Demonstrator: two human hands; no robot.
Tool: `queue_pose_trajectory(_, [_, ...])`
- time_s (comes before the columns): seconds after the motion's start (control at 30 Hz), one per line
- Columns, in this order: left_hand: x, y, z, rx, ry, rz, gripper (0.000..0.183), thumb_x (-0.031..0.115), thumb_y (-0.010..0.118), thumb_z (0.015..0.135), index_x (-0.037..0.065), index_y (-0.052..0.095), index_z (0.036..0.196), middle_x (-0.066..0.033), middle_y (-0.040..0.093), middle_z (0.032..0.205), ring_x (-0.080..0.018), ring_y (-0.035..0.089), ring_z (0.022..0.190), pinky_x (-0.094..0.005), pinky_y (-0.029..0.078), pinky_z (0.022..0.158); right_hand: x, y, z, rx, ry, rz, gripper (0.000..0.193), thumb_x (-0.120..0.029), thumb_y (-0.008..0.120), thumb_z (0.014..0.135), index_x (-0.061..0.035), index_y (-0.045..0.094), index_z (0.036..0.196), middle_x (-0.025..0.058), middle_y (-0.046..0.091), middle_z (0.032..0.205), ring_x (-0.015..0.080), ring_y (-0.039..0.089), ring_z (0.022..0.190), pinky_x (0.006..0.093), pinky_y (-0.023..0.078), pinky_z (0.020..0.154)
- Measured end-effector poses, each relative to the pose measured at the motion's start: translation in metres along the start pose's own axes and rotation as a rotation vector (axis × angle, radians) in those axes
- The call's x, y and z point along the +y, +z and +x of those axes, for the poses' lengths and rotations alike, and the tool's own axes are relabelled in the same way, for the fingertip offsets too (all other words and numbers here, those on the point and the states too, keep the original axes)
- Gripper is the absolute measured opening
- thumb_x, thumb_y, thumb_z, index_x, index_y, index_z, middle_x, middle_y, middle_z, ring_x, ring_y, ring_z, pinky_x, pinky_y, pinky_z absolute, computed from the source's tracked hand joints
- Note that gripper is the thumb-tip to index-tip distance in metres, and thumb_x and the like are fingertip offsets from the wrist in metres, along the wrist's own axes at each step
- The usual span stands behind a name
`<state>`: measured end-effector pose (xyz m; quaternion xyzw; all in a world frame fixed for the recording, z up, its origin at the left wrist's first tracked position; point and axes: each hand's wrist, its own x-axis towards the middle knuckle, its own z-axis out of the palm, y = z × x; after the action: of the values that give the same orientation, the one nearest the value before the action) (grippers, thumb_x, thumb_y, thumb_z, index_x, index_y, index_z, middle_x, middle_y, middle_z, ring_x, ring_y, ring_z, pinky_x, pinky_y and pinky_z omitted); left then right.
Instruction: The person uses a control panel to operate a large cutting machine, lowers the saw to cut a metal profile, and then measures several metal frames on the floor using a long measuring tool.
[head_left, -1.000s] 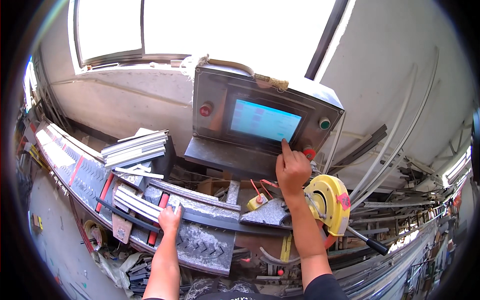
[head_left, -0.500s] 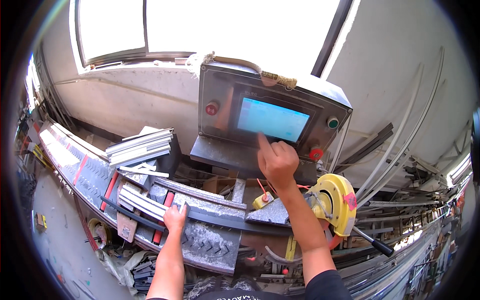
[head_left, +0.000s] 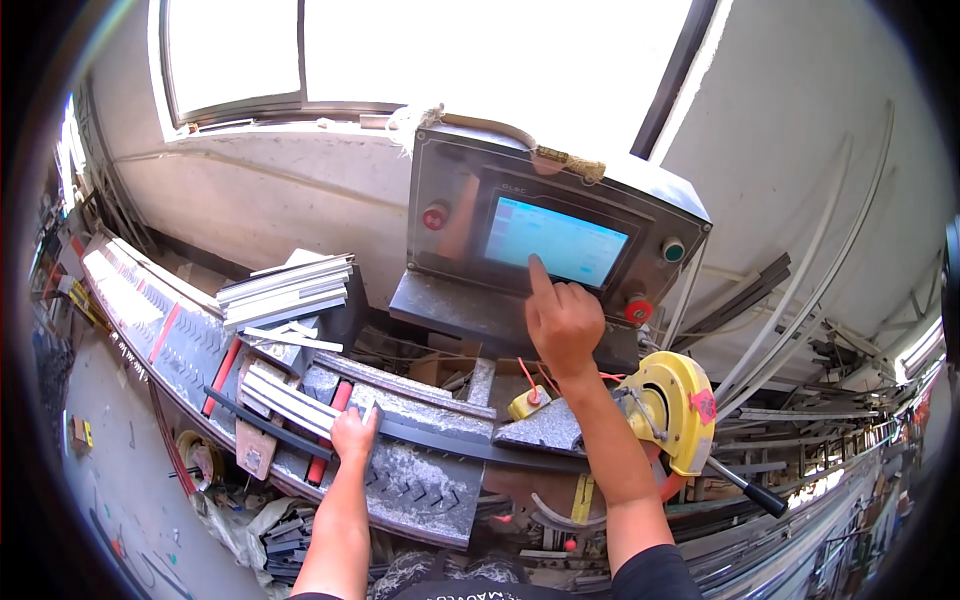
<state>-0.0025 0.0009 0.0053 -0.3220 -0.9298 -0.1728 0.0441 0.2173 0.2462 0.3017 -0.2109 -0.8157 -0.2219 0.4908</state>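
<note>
My right hand (head_left: pixel 565 325) is raised in front of the control panel (head_left: pixel 455 180), holding nothing. Its index finger is stretched out to the lower part of the lit blue touchscreen (head_left: pixel 560 235), and the other fingers are curled in. Lower down, my left hand (head_left: pixel 353 436) is closed around the right ends of pale metal profiles (head_left: pixel 285 400) lying on the machine bed (head_left: pixel 420 480). A long dark strip (head_left: pixel 440 436) runs to the right from that hand. How many profiles the fingers hold is hidden.
A stack of cut profiles (head_left: pixel 285 292) rests behind the bed. At the right stands a yellow round machine guard (head_left: pixel 680 405) with a black-handled lever (head_left: pixel 765 498). Red buttons (head_left: pixel 638 310) and a green button (head_left: pixel 672 250) flank the screen. Long bars fill the right side.
My right index finger has shifted slightly up and right against the screen, from its lower edge onto the lit area. My left hand stays on the profiles. The whole view has shifted a little.
</note>
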Motion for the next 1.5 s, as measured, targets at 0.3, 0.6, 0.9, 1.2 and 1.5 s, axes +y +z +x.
queue_pose_trajectory(0.3, [-0.003, 0.005, 0.0, 0.022, 0.002, 0.012, 0.047, 0.05, 0.057, 0.076, 0.003, 0.058, 0.071, -0.0168, 0.059, 0.072, -0.0357, 0.057, 0.071, -0.0471, 0.045, 0.065, 0.0, 0.001, 0.003, -0.033, 0.022, -0.026, 0.044, -0.005, 0.062, 0.065, -0.0057, 0.063, 0.108, 0.0022, 0.042, 0.052, 0.0168, 0.044, 0.047, 0.0294, 0.039, 0.045])
queue_pose_trajectory(0.6, [0.0, 0.002, 0.001, 0.001, -0.012, 0.005, 0.049, 0.051, 0.056, 0.077, 0.003, 0.059, 0.071, -0.0172, 0.059, 0.073, -0.0356, 0.058, 0.072, -0.0474, 0.045, 0.065, 0.001, -0.005, -0.002, 0.032, 0.033, 0.039, 0.036, -0.001, 0.06, 0.064, -0.0029, 0.066, 0.1, 0.0051, 0.043, 0.053, 0.0201, 0.045, 0.048, 0.0309, 0.04, 0.046])
queue_pose_trajectory(0.9, [-0.001, 0.003, 0.001, -0.003, -0.009, 0.009, 0.049, 0.052, 0.056, 0.076, 0.003, 0.059, 0.073, -0.0175, 0.059, 0.073, -0.0353, 0.058, 0.072, -0.0469, 0.046, 0.066, 0.0, -0.002, -0.001, 0.05, -0.068, 0.07, 0.043, -0.003, 0.06, 0.066, -0.0034, 0.06, 0.109, 0.0035, 0.044, 0.053, 0.0186, 0.045, 0.046, 0.0304, 0.04, 0.045])
queue_pose_trajectory(1.2, [-0.004, 0.006, 0.001, 0.018, 0.005, 0.005, 0.049, 0.052, 0.055, 0.077, 0.003, 0.059, 0.073, -0.0174, 0.058, 0.073, -0.0354, 0.058, 0.071, -0.047, 0.046, 0.066, -0.003, 0.002, 0.005, -0.022, 0.052, -0.002, 0.046, -0.008, 0.059, 0.074, -0.0059, 0.053, 0.12, 0.0046, 0.049, 0.053, 0.0197, 0.048, 0.046, 0.0312, 0.042, 0.045])
queue_pose_trajectory(1.5, [-0.002, 0.003, 0.0, 0.001, -0.004, 0.001, 0.049, 0.052, 0.055, 0.077, 0.003, 0.059, 0.073, -0.0181, 0.059, 0.073, -0.0357, 0.058, 0.072, -0.047, 0.046, 0.067, -0.001, 0.002, -0.002, 0.039, 0.039, 0.06, 0.04, -0.007, 0.058, 0.074, -0.0049, 0.056, 0.114, 0.0082, 0.051, 0.056, 0.0233, 0.051, 0.049, 0.034, 0.041, 0.046])
